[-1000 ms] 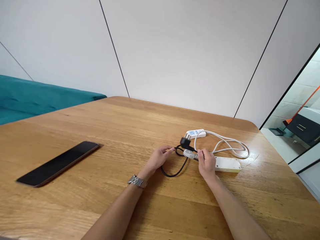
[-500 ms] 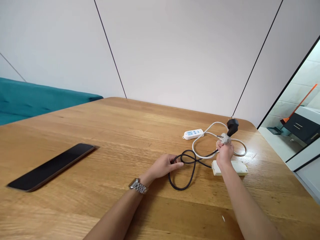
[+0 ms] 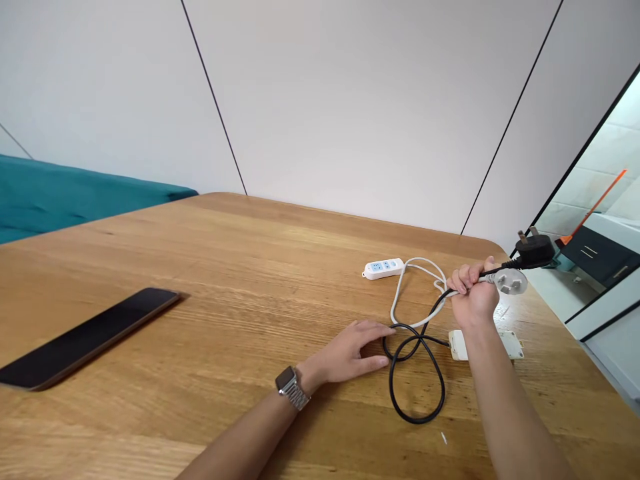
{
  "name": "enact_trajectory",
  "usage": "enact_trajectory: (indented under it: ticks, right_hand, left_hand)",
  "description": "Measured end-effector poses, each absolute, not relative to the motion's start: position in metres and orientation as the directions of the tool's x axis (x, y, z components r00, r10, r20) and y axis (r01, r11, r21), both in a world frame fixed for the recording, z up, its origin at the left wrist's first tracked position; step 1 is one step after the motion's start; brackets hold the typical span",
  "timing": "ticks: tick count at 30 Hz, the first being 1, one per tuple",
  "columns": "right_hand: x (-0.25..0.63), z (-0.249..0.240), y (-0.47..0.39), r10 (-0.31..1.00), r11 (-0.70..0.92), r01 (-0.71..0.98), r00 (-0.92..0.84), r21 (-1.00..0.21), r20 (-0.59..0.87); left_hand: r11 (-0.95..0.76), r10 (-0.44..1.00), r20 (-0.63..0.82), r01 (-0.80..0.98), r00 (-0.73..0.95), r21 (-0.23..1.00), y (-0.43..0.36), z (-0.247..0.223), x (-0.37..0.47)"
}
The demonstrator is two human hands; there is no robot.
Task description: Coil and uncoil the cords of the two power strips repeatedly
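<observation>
My right hand is closed round a black cord and a white cord just behind their plugs. The black plug sticks out to the right with its prongs up. Below it, the white plug shows its prongs towards me. My left hand lies on the table with thumb and fingers apart, its fingertips beside the looped black cord. I cannot tell whether they touch it. One white power strip with blue sockets lies behind; a second, off-white power strip sits partly behind my right forearm.
A dark flat tablet-like slab lies at the left of the wooden table. A small white scrap is near the front. A teal sofa stands beyond the left edge, and a pale wall rises behind.
My right hand has moved right and turned, swinging both plugs rightward. The black cord's loops have shifted right and towards me. My left hand's fingers have opened away from the cord.
</observation>
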State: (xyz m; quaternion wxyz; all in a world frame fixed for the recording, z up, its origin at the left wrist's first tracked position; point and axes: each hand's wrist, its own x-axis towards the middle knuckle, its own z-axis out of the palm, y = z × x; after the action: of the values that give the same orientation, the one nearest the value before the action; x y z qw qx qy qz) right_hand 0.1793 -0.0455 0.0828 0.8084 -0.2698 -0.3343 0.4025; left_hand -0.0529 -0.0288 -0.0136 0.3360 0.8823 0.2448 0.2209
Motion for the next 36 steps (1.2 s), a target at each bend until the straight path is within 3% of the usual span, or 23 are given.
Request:
enact_trajectory:
  ticks: [5, 8, 16, 20, 24, 28, 32, 36]
  right_hand:
    - [0.184, 0.094, -0.053, 0.886, 0.443, -0.518, 0.378, -0.732, 0.269]
    - [0.187, 0.101, -0.059, 0.917, 0.389, -0.544, 0.310, -0.743, 0.252]
    - [0.173, 0.110, -0.071, 0.954, 0.294, -0.493, 0.212, -0.819, 0.214]
    - [0.159, 0.099, -0.063, 0.937, 0.284, -0.398, 0.309, -0.872, 0.164]
    - [0.164, 0.083, -0.050, 0.840, 0.364, -0.176, 0.486, -0.915, 0.241]
    - [0.177, 0.075, -0.046, 0.786, 0.342, 0.162, 0.490, -0.925, 0.377]
    - [0.175, 0.075, -0.057, 0.898, 0.256, 0.488, 0.198, -0.834, 0.392]
    - [0.165, 0.070, -0.067, 0.933, 0.328, 0.733, -0.153, -0.596, 0.325]
  left_hand:
    - [-0.628, 0.645, 0.228, 0.336, 0.729, 0.702, -0.034, -0.013, -0.048]
    - [-0.642, 0.689, 0.330, 0.332, 0.645, 0.691, -0.037, -0.014, -0.045]
    - [-0.652, 0.666, 0.534, 0.059, 0.520, 0.756, -0.050, 0.024, 0.012]
    - [-0.532, 0.630, 0.484, -0.116, 0.607, 0.839, -0.041, 0.047, 0.052]
    - [-0.316, 0.622, 0.332, -0.161, 0.709, 0.935, -0.030, 0.048, 0.069]
    - [-0.219, 0.838, 0.347, -0.321, 0.421, 0.921, -0.023, 0.047, 0.070]
    - [-0.269, 0.934, 0.347, -0.468, 0.089, 0.842, -0.013, 0.055, 0.064]
    - [-0.311, 0.948, 0.292, -0.543, -0.124, 0.780, -0.006, 0.066, 0.052]
